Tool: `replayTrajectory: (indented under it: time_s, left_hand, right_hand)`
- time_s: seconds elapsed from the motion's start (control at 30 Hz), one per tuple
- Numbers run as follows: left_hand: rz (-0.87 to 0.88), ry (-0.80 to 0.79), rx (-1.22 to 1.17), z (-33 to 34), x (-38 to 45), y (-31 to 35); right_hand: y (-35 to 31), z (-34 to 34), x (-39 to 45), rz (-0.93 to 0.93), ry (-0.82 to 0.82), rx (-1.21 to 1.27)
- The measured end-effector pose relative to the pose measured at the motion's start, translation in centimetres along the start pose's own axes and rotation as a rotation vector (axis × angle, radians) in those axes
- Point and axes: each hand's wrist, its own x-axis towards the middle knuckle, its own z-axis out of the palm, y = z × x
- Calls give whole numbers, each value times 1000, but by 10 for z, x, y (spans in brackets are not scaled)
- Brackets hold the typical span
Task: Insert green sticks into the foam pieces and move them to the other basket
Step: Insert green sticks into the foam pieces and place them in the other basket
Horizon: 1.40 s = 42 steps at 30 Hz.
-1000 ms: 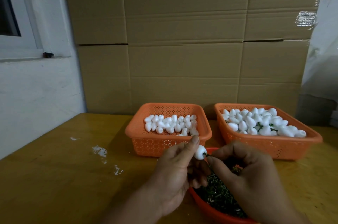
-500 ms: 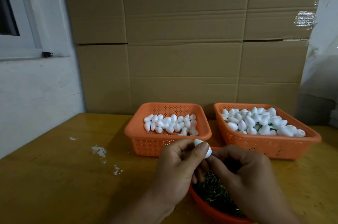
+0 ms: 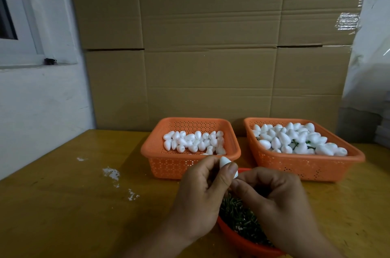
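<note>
Here, both hands meet over a yellow wooden table, working one white foam piece.

The left hand (image 3: 202,192) pinches the foam piece (image 3: 226,166) between thumb and curled fingers, just above a red bowl (image 3: 242,243) of green sticks (image 3: 238,217). The right hand (image 3: 276,200) has its fingers curled against the foam piece's lower end; whether it holds a stick there cannot be told. Beyond the left hand stands an orange basket (image 3: 190,165) of plain foam pieces, and beyond the right hand a second orange basket (image 3: 304,167) with foam pieces showing green stems. The table (image 3: 63,205) bears white flecks left of the hands. Stacked cardboard boxes (image 3: 211,46) fill the back; a white wall (image 3: 42,99) stands far left.
</note>
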Motion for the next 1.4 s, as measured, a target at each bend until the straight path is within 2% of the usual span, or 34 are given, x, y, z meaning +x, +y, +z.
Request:
replayTrajectory:
  time_s: [0.3, 0.57, 0.8, 1.0, 1.17, 1.27, 1.4]
  left_hand:
    - [-18, 9, -125, 3, -3, -2]
    - [0, 10, -119, 1, 0, -1]
    - [-24, 11, -73, 3, -2, -6]
    - [-60, -14, -29, 5, -4, -11]
    - [-81, -28, -22, 6, -6, -11]
    - [-77, -40, -18, 6, -7, -11]
    - [-82, -42, -25, 6, -7, -10]
  right_hand:
    - [-1, 4, -4, -25, 81, -76]
    - [4, -2, 1, -20, 47, -16]
    - [25, -30, 20, 89, 258, -80]
    - [60, -81, 55, 246, 487, -320]
    - [87, -116, 84, 376, 543, -762]
    - [94, -129, 99, 479, 515, -953]
    - [96, -136, 111, 578, 386, -1040]
